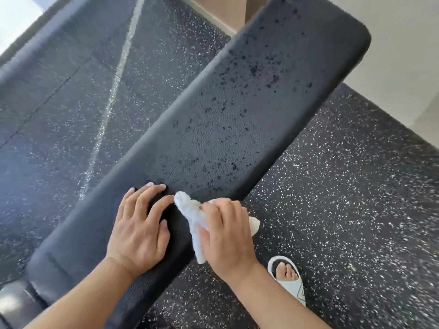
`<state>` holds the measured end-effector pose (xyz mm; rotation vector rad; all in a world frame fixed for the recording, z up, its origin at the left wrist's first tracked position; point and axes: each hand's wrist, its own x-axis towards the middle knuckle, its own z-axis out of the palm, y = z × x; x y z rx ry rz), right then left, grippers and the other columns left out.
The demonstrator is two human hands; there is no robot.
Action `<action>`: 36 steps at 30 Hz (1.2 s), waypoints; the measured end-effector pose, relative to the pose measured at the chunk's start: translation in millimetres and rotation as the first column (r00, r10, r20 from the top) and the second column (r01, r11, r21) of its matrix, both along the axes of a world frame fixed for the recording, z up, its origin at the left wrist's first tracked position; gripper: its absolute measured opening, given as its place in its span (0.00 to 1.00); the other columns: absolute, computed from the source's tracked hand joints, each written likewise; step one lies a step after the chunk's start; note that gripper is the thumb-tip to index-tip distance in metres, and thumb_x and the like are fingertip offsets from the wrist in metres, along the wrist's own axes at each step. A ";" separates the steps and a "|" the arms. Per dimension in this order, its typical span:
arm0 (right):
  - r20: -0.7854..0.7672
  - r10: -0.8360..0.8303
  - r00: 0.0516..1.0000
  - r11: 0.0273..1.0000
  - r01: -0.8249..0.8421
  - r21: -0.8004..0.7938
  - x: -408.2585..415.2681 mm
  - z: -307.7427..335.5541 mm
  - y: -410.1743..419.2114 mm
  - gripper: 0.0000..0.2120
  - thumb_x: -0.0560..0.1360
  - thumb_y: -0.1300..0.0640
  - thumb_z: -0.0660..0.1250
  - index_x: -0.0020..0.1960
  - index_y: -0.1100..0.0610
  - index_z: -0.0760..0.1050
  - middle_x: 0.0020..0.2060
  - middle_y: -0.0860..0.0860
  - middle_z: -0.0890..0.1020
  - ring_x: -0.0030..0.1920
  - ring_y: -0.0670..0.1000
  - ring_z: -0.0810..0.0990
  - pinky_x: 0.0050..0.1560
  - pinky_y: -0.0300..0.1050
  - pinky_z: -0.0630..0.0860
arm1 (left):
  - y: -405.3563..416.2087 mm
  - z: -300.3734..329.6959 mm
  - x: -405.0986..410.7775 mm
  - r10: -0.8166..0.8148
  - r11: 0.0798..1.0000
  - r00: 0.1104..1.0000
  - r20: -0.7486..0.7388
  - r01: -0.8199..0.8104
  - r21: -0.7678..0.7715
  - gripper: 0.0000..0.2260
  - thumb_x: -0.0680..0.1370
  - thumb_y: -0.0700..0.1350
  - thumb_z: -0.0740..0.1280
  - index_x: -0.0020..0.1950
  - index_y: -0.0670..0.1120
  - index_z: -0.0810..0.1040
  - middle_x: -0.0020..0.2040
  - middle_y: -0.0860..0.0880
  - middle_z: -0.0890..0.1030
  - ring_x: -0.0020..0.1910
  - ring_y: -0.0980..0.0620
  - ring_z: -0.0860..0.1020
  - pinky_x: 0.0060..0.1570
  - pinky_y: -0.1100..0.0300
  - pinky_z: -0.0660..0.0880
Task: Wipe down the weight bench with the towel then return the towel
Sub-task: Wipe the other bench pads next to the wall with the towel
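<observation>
Nearest the camera, the left hand [140,230] lies flat on the near part of the weight bench [213,143], its fingers [145,198] spread and straight, pressing on the black pad and holding nothing. Just beside it, the right hand [228,233] grips the white towel [193,217], fingers curled round the bunched cloth, which sits at the bench's right edge with its tip almost touching the left forefinger and a loose end hanging down past the edge. A foot in a white slide sandal [288,279] stands on the speckled rubber floor [344,198] to the right of the bench. The pad around and below the hands looks matte and free of spots, which suggests that this near stretch is already wiped. Beyond the towel, the middle and far end of the bench carry many dark droplets or wet specks, thickest toward the rounded far corner. So the wiping appears to be at an early stage: most of the pad's length is left to do, and returning the towel comes after that; no place for the towel shows here.
</observation>
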<state>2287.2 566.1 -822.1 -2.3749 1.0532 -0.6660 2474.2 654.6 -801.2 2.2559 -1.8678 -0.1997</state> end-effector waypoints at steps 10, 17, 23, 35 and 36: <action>-0.126 0.142 0.982 0.990 -0.144 -0.005 23.1 14.5 42.8 0.09 0.80 0.52 0.62 0.57 0.56 0.73 0.49 0.53 0.77 0.44 0.57 0.73 0.43 0.55 0.71 | 5.6 -3.4 1.7 0.012 1.000 1.000 -0.007 -0.012 0.012 0.20 0.81 0.53 0.61 0.69 0.48 0.79 0.73 0.45 0.75 0.76 0.41 0.70 0.78 0.39 0.60; -0.233 0.234 0.944 0.965 -0.254 -0.061 36.3 21.1 43.9 0.13 0.80 0.51 0.59 0.56 0.59 0.75 0.48 0.54 0.76 0.43 0.57 0.71 0.42 0.56 0.70 | 35.2 5.4 -11.4 0.232 0.972 0.969 -0.085 -0.228 0.053 0.20 0.83 0.52 0.57 0.72 0.48 0.75 0.78 0.48 0.71 0.79 0.46 0.66 0.78 0.41 0.62; -0.286 0.410 0.866 0.890 -0.449 -0.085 119.6 25.5 74.9 0.12 0.82 0.50 0.60 0.55 0.58 0.75 0.47 0.54 0.75 0.43 0.57 0.71 0.42 0.53 0.68 | 134.4 15.6 31.4 0.381 0.924 0.916 -0.124 -0.380 0.038 0.26 0.80 0.45 0.63 0.79 0.43 0.69 0.78 0.46 0.70 0.78 0.44 0.66 0.78 0.44 0.61; -0.271 0.605 0.749 0.748 -0.651 -0.128 249.0 22.9 178.0 0.08 0.75 0.56 0.71 0.51 0.56 0.75 0.46 0.54 0.76 0.44 0.58 0.74 0.42 0.53 0.66 | 242.5 29.5 82.0 0.634 0.771 0.766 -0.108 -0.615 0.163 0.20 0.76 0.43 0.61 0.67 0.40 0.74 0.67 0.41 0.76 0.62 0.39 0.75 0.66 0.45 0.70; -0.264 0.606 0.751 0.748 -0.650 -0.134 249.7 21.7 178.6 0.08 0.75 0.56 0.70 0.50 0.56 0.75 0.46 0.54 0.76 0.44 0.58 0.74 0.42 0.53 0.66 | 242.0 28.4 79.8 0.645 0.762 0.757 -0.108 -0.625 0.171 0.20 0.76 0.44 0.60 0.67 0.41 0.74 0.67 0.41 0.76 0.63 0.40 0.75 0.67 0.44 0.70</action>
